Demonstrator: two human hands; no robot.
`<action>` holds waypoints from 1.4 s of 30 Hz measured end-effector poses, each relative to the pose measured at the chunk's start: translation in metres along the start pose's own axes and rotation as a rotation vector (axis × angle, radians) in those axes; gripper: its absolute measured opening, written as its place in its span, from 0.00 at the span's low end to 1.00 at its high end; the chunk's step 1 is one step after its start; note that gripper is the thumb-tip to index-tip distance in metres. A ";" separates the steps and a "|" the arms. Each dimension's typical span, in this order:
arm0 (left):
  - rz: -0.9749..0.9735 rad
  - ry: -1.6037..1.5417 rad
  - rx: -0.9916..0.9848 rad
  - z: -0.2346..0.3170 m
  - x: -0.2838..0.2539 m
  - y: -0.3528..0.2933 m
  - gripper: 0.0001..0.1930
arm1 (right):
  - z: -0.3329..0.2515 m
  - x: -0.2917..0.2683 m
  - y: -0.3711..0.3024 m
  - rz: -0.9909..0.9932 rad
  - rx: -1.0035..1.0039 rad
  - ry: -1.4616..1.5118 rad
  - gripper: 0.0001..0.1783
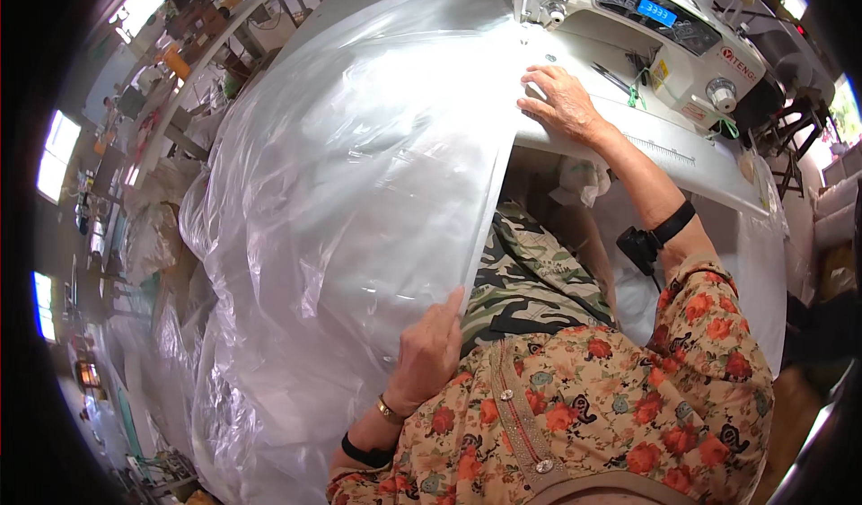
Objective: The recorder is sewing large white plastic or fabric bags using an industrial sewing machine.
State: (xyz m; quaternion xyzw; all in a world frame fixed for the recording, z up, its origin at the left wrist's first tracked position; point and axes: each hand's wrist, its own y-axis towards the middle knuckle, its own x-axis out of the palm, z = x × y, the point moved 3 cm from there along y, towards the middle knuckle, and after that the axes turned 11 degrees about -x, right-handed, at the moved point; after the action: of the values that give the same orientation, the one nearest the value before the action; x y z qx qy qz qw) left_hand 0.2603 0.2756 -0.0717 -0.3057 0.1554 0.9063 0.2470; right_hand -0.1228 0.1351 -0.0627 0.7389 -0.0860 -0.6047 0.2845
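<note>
A large translucent plastic sheet spreads from the sewing machine down over the left of my lap. Its straight, folded-looking edge runs from near the needle area toward me. Low on that edge, my left hand is closed on the sheet, some fingers hidden from view. Up on the white machine table, my right hand lies with fingers stretched apart, their tips beside the sheet's upper edge. Bright glare there hides whether they touch it.
Scissors or snips and a green cord lie by the machine base, right of my right hand. A ruler scale runs along the table's front. Bunched plastic and cluttered benches stand at the left.
</note>
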 end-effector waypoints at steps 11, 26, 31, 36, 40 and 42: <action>-0.295 -0.014 0.081 0.008 0.026 0.043 0.12 | -0.007 -0.011 0.002 -0.070 0.076 0.074 0.25; -0.126 0.159 0.303 0.019 0.025 0.115 0.08 | -0.007 -0.005 0.001 -0.026 0.034 -0.046 0.27; -0.101 0.179 0.343 0.031 0.021 0.156 0.06 | -0.026 -0.022 0.011 -0.119 0.095 0.009 0.26; -0.083 0.236 0.334 0.043 0.023 0.200 0.05 | -0.030 -0.026 0.012 -0.154 0.126 0.036 0.26; -0.025 0.269 0.361 0.055 0.025 0.233 0.06 | -0.037 -0.033 0.015 -0.127 0.121 0.085 0.24; 0.003 0.285 0.373 0.062 0.026 0.248 0.07 | -0.038 -0.032 0.016 -0.128 0.139 0.114 0.23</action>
State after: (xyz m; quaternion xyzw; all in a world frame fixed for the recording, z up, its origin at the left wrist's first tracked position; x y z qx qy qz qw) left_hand 0.0779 0.1056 -0.0082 -0.3795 0.3540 0.8099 0.2733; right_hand -0.0914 0.1495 -0.0235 0.7940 -0.0639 -0.5712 0.1979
